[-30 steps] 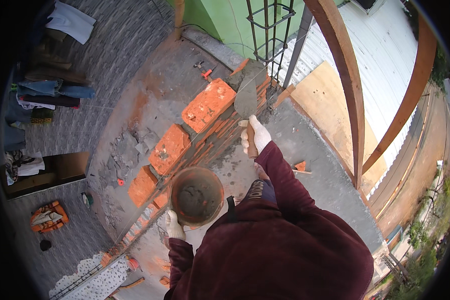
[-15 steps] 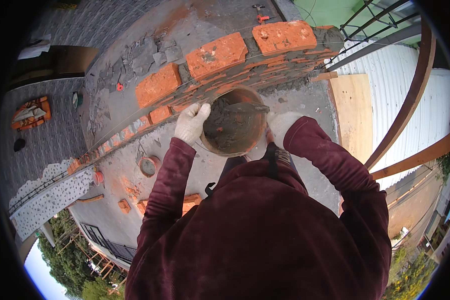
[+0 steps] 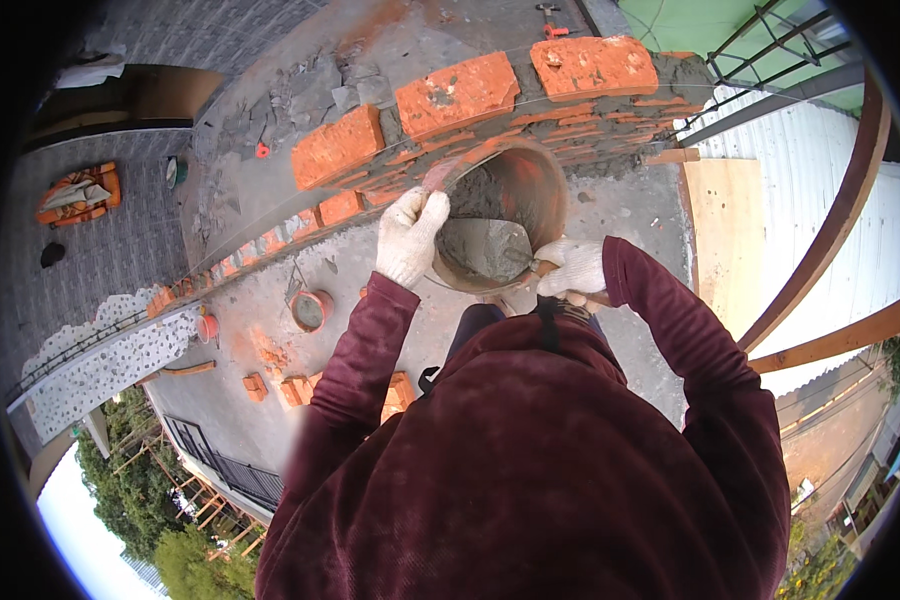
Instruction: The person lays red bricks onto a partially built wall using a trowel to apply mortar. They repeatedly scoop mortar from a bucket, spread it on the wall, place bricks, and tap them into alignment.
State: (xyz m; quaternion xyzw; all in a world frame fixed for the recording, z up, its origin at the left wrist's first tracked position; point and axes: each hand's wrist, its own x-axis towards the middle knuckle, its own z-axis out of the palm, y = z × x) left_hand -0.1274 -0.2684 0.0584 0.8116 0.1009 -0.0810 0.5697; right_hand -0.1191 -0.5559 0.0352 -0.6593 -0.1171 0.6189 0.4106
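My left hand (image 3: 411,236), in a pale knitted glove, is closed on the left rim of a round bucket (image 3: 547,190). Grey wet mortar (image 3: 475,192) lies inside, and the bucket leans so that its far inner wall shows. In my gloved right hand (image 3: 573,268) is the wooden handle of a trowel (image 3: 485,248). The trowel's broad blade lies flat within the bucket's near side, coated in mortar. Just beyond the bucket runs a brick wall (image 3: 580,115), topped by spaced orange bricks (image 3: 457,95) with mortar between them.
A taut string (image 3: 270,228) follows the wall. To the left on the floor stand a smaller bucket (image 3: 311,311) and loose bricks (image 3: 256,387). A plywood sheet (image 3: 727,240) and brown curved beam (image 3: 840,225) are at right. A hammer (image 3: 551,25) lies beyond the wall.
The trowel blade has swung from the bucket's far side to its near side and turned its broad face up. The bucket has tilted, my left hand still on its rim.
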